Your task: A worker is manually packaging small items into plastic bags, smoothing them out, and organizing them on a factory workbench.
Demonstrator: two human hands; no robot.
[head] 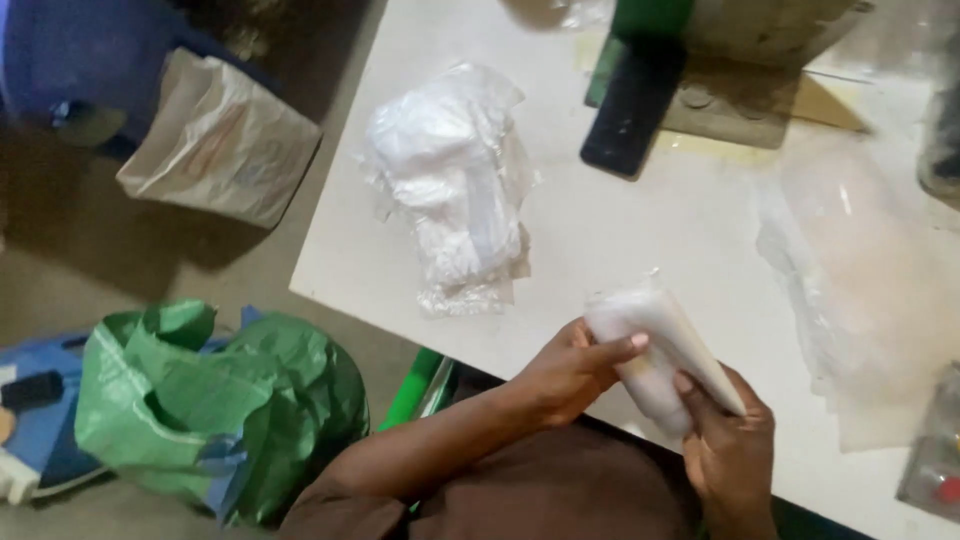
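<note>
Both hands hold a small clear plastic packet filled with something white, just over the near edge of the white table. My left hand grips its left side, fingers laid across the front. My right hand clasps the lower right end from beneath. A larger heap of white stuff in crumpled clear plastic lies on the table beyond the hands, to the left.
A black flat device rests by a green-based machine at the far edge. Clear plastic sheets spread on the right. On the floor to the left are a green woven bag and a pale sack.
</note>
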